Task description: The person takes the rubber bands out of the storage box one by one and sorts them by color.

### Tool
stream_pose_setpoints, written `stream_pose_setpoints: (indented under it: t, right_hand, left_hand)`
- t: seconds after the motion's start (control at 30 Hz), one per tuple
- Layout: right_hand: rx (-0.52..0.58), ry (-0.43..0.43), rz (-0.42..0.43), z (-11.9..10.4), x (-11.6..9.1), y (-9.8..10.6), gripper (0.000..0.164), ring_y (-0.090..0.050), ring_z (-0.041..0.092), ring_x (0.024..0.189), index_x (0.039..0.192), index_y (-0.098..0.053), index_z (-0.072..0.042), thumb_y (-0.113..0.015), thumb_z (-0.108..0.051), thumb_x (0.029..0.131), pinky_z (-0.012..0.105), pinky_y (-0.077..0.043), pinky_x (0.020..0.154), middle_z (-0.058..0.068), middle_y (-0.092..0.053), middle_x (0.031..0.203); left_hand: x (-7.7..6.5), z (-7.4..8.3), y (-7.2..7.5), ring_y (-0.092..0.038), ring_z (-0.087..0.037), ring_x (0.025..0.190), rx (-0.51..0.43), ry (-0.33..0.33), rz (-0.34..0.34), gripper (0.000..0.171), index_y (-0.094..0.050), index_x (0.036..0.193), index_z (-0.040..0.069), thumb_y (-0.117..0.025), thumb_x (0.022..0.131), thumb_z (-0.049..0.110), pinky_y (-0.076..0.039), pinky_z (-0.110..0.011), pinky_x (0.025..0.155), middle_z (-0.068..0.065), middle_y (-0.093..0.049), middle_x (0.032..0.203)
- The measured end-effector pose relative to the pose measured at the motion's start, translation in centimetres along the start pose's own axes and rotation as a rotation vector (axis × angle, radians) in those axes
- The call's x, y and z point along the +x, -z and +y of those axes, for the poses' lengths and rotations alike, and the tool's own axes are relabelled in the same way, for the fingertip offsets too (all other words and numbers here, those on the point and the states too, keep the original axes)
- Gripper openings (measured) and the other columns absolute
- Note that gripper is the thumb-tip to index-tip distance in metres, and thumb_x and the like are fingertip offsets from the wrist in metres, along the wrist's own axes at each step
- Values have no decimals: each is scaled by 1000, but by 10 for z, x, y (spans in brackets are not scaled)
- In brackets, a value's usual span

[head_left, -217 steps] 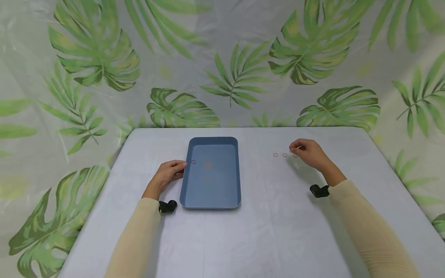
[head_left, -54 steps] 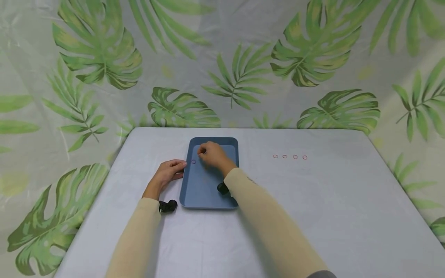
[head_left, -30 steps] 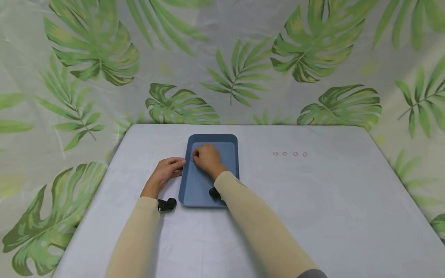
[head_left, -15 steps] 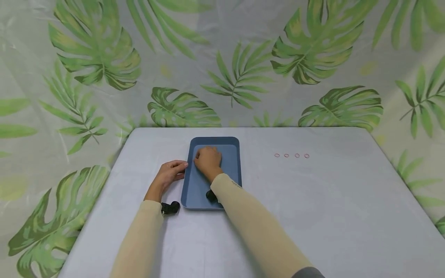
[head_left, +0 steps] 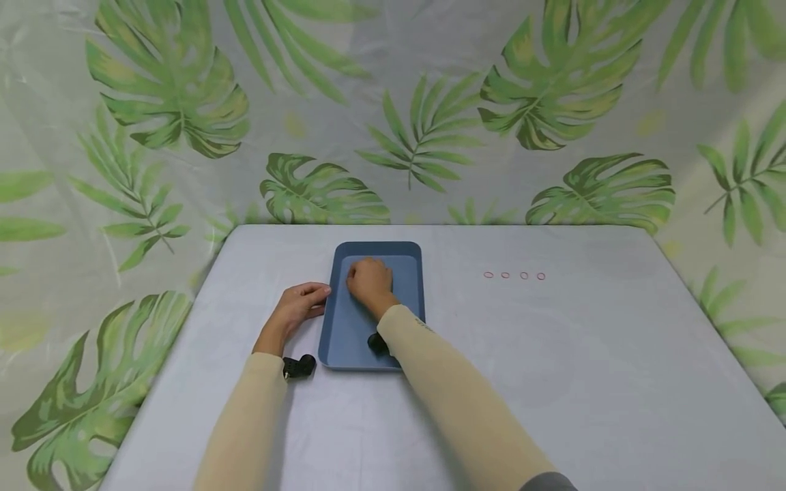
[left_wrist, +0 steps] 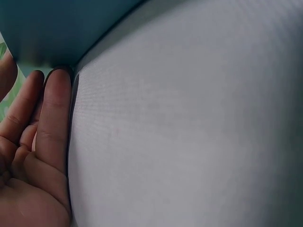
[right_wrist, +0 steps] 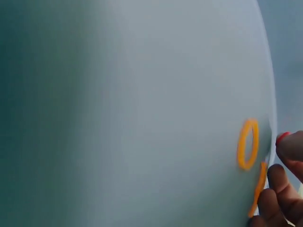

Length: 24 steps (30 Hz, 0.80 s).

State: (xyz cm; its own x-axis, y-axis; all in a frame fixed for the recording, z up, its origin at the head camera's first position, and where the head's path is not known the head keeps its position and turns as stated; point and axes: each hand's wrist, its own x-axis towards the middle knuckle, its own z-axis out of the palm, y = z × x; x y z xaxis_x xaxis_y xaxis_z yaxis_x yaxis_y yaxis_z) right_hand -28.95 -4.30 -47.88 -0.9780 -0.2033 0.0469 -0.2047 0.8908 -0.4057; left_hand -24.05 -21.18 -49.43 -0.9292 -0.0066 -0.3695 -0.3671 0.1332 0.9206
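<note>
My right hand (head_left: 371, 281) is inside the blue tray (head_left: 408, 286), near its left wall. In the right wrist view its fingertips pinch a bit of a thin red rubber band (right_wrist: 282, 137); the rest is hidden. Beside those fingers, an orange rubber band (right_wrist: 247, 144) lies on the tray floor, with a second orange piece (right_wrist: 258, 189) partly behind a finger. My left hand (head_left: 295, 307) grips the tray's left rim. Seen from the left wrist, two fingers (left_wrist: 56, 116) reach up to the outer wall, and the thumb (left_wrist: 7, 75) is at the rim, partly out of frame.
On the white table (head_left: 583, 354), several thin red bands lie in a row right of the tray, among them one band (head_left: 505, 275). A leaf-print curtain (head_left: 417, 123) hangs behind the table's far edge.
My right hand has moved left from the row of red bands into the tray, then slightly lower. The band seen near the tray's left wall is no longer visible. The left hand stays put.
</note>
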Motion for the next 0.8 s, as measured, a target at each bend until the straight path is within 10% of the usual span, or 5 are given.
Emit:
stream_pose_setpoints:
  t: [0.8]
  right_hand:
    - [211, 334, 41, 20, -25, 77, 15, -64, 23, 93, 103, -77, -13, -66, -21, 96, 36, -56, 80, 6, -67, 104]
  left_hand:
    - [1, 0, 1, -63, -3, 91, -16, 15, -6, 43, -60, 130, -2, -67, 96, 24, -60, -19, 81, 4, -66, 102]
